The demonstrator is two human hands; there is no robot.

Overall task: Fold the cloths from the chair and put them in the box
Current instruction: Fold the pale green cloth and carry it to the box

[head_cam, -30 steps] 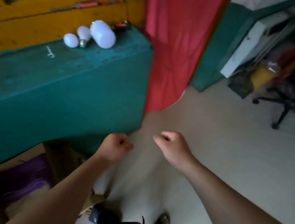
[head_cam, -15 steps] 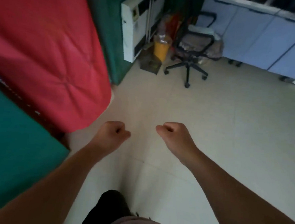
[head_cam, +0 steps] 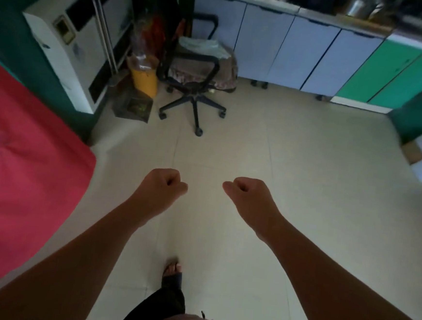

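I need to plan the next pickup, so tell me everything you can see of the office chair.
The chair is a black swivel chair with loop armrests and a five-leg castor base, upright on the pale tiled floor before the blue cabinets. Cloths are heaped on its seat: a pale one on top, brownish patterned ones below, draping over the edge. Neither hand touches it.

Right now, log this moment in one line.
left hand fisted, empty | right hand fisted, empty | cloths on chair ahead

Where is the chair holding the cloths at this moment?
In the head view, the chair stands upper centre, against the blue cabinets, right of the yellow container.
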